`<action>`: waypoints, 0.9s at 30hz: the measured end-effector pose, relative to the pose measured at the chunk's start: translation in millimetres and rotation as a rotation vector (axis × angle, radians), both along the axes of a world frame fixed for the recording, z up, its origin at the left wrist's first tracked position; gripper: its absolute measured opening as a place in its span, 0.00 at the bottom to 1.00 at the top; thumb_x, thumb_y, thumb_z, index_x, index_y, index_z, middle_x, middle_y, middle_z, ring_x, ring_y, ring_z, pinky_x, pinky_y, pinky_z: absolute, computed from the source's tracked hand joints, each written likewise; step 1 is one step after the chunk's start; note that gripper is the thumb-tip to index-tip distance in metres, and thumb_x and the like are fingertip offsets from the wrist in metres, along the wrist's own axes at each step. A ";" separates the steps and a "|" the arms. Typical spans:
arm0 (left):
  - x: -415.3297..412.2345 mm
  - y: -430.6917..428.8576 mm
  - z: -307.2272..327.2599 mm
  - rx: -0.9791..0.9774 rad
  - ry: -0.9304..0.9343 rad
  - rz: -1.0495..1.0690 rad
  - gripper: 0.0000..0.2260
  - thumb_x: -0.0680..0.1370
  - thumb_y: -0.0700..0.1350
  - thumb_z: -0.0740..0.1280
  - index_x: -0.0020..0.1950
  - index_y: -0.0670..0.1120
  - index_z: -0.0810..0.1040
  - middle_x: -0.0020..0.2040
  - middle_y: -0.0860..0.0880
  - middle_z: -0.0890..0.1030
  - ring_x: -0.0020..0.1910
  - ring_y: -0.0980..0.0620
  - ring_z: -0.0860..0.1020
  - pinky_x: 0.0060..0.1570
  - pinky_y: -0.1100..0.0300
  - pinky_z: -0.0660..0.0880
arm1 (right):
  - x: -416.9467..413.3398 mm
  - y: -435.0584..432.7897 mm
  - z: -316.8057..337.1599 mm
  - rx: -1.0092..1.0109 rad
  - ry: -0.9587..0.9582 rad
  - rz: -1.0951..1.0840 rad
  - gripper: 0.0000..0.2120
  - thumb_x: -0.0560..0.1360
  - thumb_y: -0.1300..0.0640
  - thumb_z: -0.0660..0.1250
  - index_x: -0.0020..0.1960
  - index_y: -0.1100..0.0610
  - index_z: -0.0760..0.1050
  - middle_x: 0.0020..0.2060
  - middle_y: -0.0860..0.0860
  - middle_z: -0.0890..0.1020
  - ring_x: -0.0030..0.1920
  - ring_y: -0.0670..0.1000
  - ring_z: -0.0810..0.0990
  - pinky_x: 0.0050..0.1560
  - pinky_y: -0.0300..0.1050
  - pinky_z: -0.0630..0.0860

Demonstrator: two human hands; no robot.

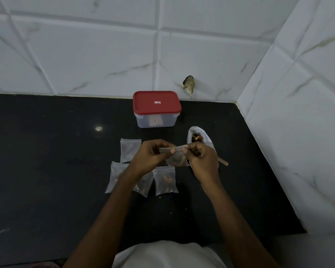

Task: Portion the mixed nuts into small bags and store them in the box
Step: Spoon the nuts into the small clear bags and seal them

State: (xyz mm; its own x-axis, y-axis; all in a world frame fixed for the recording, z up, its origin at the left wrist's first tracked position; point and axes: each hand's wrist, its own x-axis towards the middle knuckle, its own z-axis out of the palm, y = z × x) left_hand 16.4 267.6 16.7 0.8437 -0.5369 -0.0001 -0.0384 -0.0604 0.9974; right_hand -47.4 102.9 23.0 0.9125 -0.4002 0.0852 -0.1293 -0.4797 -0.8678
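Left hand (pixel 151 154), right hand (pixel 200 159), grips pinching bag (pixel 177 160) top edge, seemingly nut-filled, box (pixel 156 113) well behind

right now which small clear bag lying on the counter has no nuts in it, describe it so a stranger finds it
Start at the clear plastic box with the red lid at the back of the black counter. Just in front of it, slightly left, a small clear plastic bag lies alone. Unlike the three bags in the row nearer the person, it shows no nuts.
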 end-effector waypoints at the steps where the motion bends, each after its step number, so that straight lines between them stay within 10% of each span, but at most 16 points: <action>1: 0.0 1.1 1.1 -0.002 -0.007 -0.026 0.08 0.77 0.38 0.69 0.54 0.39 0.81 0.48 0.46 0.84 0.47 0.55 0.83 0.43 0.65 0.79 | 0.9 0.3 0.9 -0.017 -0.006 0.000 0.05 0.76 0.59 0.71 0.43 0.51 0.80 0.38 0.45 0.83 0.42 0.43 0.81 0.46 0.40 0.78; 8: 4.8 -0.1 -5.4 0.110 -0.069 0.003 0.04 0.77 0.41 0.70 0.48 0.41 0.82 0.43 0.47 0.83 0.40 0.55 0.81 0.40 0.67 0.76 | 0.9 12.0 9.7 -0.048 -0.011 0.033 0.13 0.75 0.62 0.71 0.38 0.46 0.77 0.33 0.41 0.79 0.37 0.31 0.77 0.40 0.24 0.71; 27: 17.2 2.6 -13.3 0.320 0.100 0.066 0.15 0.64 0.47 0.81 0.35 0.40 0.78 0.33 0.48 0.82 0.33 0.56 0.80 0.32 0.66 0.75 | -10.1 6.5 -12.2 0.050 0.061 -0.106 0.03 0.74 0.61 0.72 0.42 0.55 0.82 0.37 0.48 0.83 0.40 0.46 0.82 0.44 0.44 0.80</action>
